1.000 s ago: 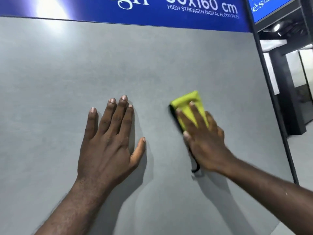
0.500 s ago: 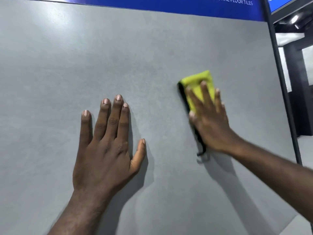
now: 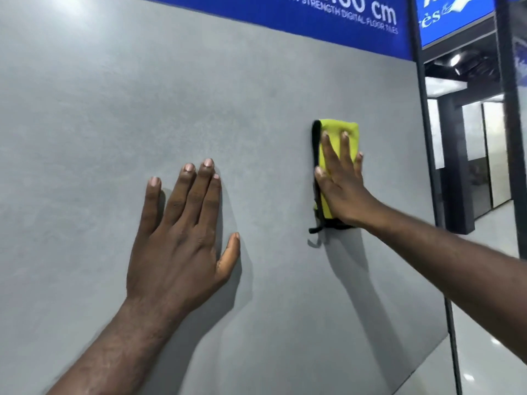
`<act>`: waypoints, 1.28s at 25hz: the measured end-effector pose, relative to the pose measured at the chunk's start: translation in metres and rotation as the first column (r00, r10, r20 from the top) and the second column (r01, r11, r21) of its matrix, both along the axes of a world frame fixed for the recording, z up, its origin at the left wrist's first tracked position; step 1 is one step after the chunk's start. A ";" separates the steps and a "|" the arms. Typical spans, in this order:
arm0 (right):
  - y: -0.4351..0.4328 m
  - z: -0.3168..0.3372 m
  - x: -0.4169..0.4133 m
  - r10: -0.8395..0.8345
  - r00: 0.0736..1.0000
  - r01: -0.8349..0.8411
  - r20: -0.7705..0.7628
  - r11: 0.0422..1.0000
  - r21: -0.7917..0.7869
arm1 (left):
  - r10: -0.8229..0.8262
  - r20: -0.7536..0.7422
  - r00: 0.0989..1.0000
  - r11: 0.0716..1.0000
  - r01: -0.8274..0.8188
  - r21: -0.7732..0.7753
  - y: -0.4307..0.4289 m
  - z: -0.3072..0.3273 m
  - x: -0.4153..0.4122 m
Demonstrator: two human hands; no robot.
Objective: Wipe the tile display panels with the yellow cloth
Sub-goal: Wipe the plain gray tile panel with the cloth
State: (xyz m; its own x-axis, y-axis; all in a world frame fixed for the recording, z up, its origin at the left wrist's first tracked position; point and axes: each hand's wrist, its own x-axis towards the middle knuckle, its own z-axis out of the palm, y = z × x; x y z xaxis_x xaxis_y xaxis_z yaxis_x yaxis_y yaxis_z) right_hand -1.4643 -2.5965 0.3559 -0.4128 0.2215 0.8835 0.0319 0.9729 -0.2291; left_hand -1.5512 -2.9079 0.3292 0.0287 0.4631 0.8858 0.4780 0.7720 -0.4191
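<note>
A large grey tile display panel (image 3: 114, 115) fills most of the view. My right hand (image 3: 340, 185) lies flat with straight fingers on a folded yellow cloth (image 3: 339, 128) with a black edge, pressing it against the panel's right part. A black loop hangs from the cloth's lower end. My left hand (image 3: 179, 238) rests flat on the panel, lower and to the left, fingers spread and pointing up.
A blue header sign (image 3: 328, 21) with white lettering runs along the panel's top. A black frame post (image 3: 425, 138) borders the panel on the right. Beyond it are another blue sign (image 3: 456, 15), dark partitions and a glossy pale floor (image 3: 496, 337).
My right hand has slid the yellow cloth up and to the right across the panel. My left hand has stayed flat in about the same spot.
</note>
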 end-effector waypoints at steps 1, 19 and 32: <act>-0.002 0.007 0.000 0.014 1.000 -0.014 0.015 1.000 0.027 | -0.002 -0.004 1.000 1.000 0.002 -0.017 0.007 0.001 0.001; 0.206 0.003 0.037 0.046 0.998 -0.035 -0.046 0.973 0.229 | 0.010 -0.045 0.999 1.000 -0.010 0.001 0.196 0.012 0.024; 0.267 0.025 0.035 0.035 0.989 -0.012 -0.142 0.988 0.157 | -0.015 -0.074 0.997 0.999 0.011 -0.050 0.290 0.032 0.034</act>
State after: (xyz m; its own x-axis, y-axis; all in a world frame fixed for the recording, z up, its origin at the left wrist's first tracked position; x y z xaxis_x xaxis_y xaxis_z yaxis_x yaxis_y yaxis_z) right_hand -1.4289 -2.3296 0.3813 -0.2825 0.0691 0.9568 -0.0137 0.9970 -0.0761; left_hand -1.5173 -2.6175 0.3609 0.1000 0.5057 0.8569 0.4537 0.7433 -0.4916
